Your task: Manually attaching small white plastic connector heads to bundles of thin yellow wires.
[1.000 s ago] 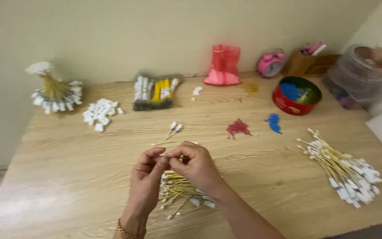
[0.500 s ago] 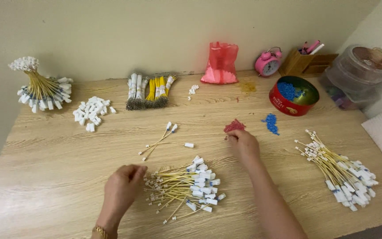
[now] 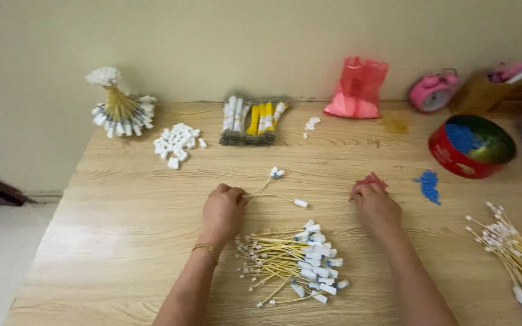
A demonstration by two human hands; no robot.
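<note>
Since 0.5 s ago my left hand [image 3: 222, 211] has moved to pinch 1 yellow cable [image 3: 271, 196]; right hand [image 3: 374, 207] grips red caps [image 3: 371, 180]; beneath, a big cable pile [image 3: 291, 265] remains.

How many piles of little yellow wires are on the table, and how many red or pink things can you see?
Loose yellow wire piles: 2, one between the hands, one at the right edge
Standing tied wire bunch: 1
Red round tin: 1
Pink bag: 1
Pink clock: 1
Total: 6
</note>
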